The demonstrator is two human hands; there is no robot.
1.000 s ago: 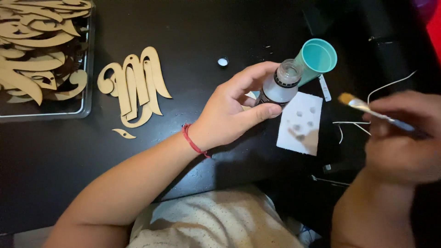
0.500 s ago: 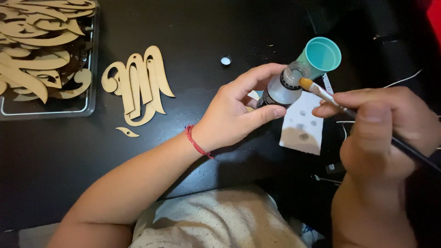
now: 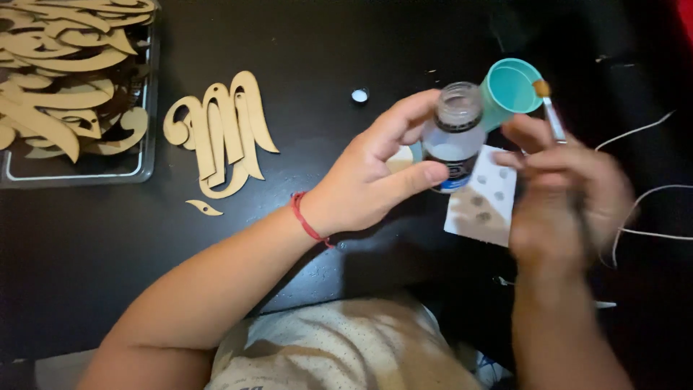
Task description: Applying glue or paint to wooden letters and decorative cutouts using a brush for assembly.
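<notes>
The right hand (image 3: 567, 195) was blurred by motion, so its finger positions could not be read clearly; the handle of the paintbrush (image 3: 552, 115) disappeared into that blur, and only the upper shaft and the tan bristle tip showed. The fingers were closed narrowly around the brush, which stood nearly upright with its tip at the rim of the teal cup (image 3: 511, 88). The cup was partly covered by the small bottle (image 3: 452, 137) in front of it. The bottle's lower label was partly masked by the left thumb.

The left hand (image 3: 368, 180) came in from the lower left, forearm slanting across the black table (image 3: 346, 58), a red cord bracelet (image 3: 307, 220) on the wrist. It held the open, clear bottle between thumb and fingers, raised above the table and tilted slightly, mouth uppermost, just beside the cup.

A white paper scrap (image 3: 485, 198) with grey dabs lay under both hands, its edges partly covered. A small white cap (image 3: 359, 94) lay apart on the table. A wooden cutout (image 3: 220, 133) lay left of centre, a small wooden sliver (image 3: 204, 208) near it. The tray (image 3: 144, 162) of further cutouts was cut off by the upper left edge. White cords (image 3: 650, 195) ran off the right edge.
</notes>
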